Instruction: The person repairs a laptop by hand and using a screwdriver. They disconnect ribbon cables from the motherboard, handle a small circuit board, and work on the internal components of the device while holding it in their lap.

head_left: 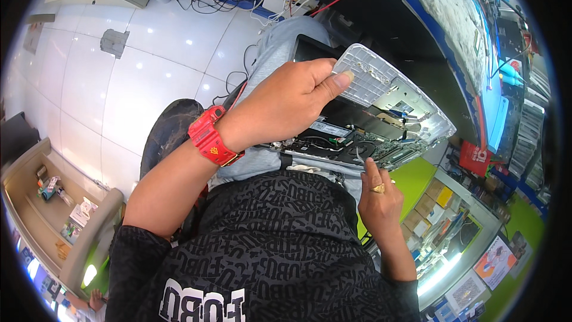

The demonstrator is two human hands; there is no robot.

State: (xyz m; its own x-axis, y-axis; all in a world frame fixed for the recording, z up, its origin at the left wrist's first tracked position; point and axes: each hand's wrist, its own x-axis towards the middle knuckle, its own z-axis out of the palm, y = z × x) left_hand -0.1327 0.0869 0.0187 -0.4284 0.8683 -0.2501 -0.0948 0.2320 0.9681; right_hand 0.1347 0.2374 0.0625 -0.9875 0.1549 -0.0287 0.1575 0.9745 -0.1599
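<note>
Panel (363, 77): silver-grey, flat, part-gridded | tilted above dark, circuit-filled laptop base (319, 143), over grey-clad lap (247, 166) | long axis upper left to lower right, gridded end upper left | left hand (289, 98): thumb, fingers clamped on that end | right hand (379, 203): fingertips together on slim pale tool (359, 154).

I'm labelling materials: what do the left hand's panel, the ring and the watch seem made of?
Panel: probably plastic, pale grey and fairly matte, judging by its ribbed grid.
Ring: likely metal, from its shiny yellow surface; which metal is unclear.
Watch: perhaps rubber or resin, satin red, given its thick, moulded look.
</note>
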